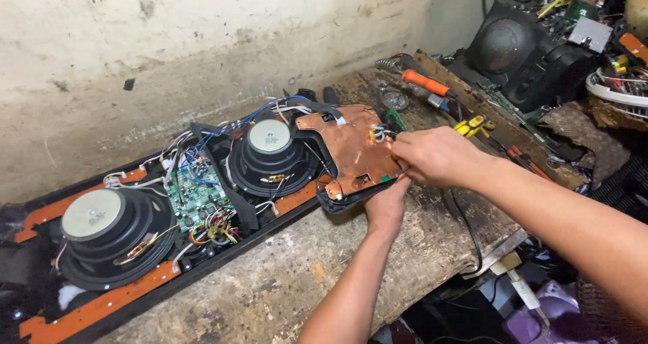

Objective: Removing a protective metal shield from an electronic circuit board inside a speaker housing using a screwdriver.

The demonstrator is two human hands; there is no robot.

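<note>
Head view: we see the left hand [386,209] at centre frame gripping the lower edge of a copper-coloured panel [351,148] from beneath. The right hand [432,156] pinches at the panel's right edge near white wires [379,135]. Left of centre lies the open speaker case [169,209], green circuit board [196,192] between two speaker cones.

Left hand [386,205] gripping from below; right hand [432,156] fingers pinched, forearms converging.

1. The left hand [386,207] is bare: no glove, ring or watch shows.
2. The right hand [435,156] is bare too, without glove or ring.
3. Both forearms are uncovered, with no sleeve in view.
</note>
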